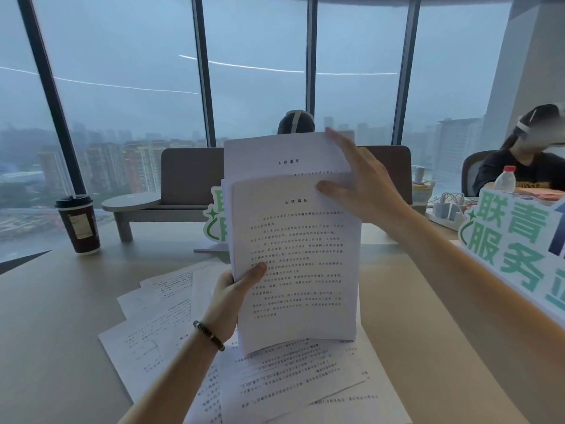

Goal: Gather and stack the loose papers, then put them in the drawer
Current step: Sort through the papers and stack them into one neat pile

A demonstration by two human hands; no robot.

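A stack of printed white papers stands upright above the table, its sheets unevenly aligned with one sticking up behind. My left hand grips the stack's left edge, thumb on the front page. My right hand holds the top right corner, thumb on the front and fingers reaching behind the taller sheet. More loose papers lie spread on the table beneath the stack and to its left. No drawer is in view.
A dark paper coffee cup stands at the left of the table. White and green signs stand behind the stack and at the right. A water bottle, a power strip and two seated people are beyond.
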